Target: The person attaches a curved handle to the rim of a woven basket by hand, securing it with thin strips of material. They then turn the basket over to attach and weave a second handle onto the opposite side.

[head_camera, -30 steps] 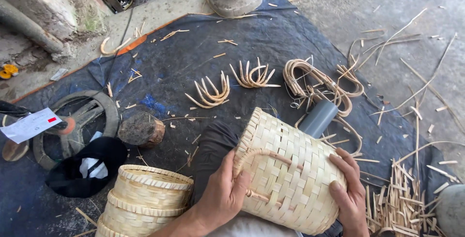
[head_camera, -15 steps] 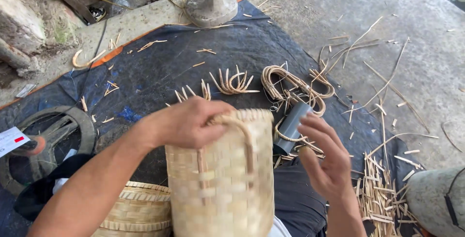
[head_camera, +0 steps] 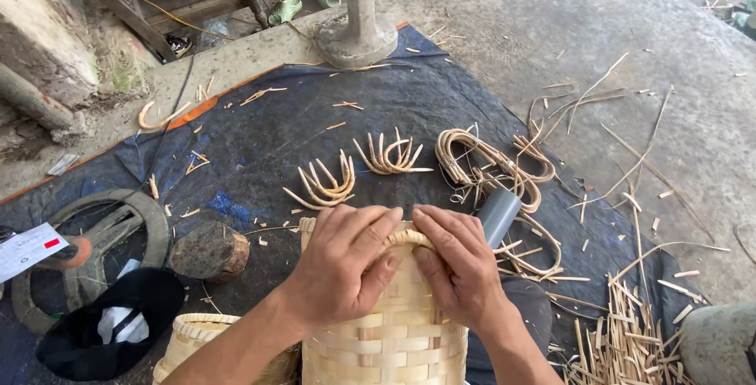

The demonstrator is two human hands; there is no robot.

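A pale woven bamboo basket [head_camera: 386, 346] stands upright in front of me on the dark tarp [head_camera: 260, 141]. My left hand [head_camera: 346, 263] lies over its top rim on the left, fingers curled on the curved cane handle [head_camera: 405, 238]. My right hand [head_camera: 457, 263] presses on the rim at the right, fingertips meeting the left hand's. Both hands grip the basket's top edge.
A grey plastic tube [head_camera: 499, 216] lies just right of the basket. Bent cane pieces [head_camera: 323, 184] and cane loops [head_camera: 488, 164] lie beyond. A wood block [head_camera: 209, 251], stacked baskets [head_camera: 197, 338], a black cap [head_camera: 110, 326], a round metal ring [head_camera: 87, 235] and split strips [head_camera: 622, 338] surround me.
The basket went from lying tilted to standing upright. My right hand, which was free beside it half a second ago, has come onto the rim next to my left hand.
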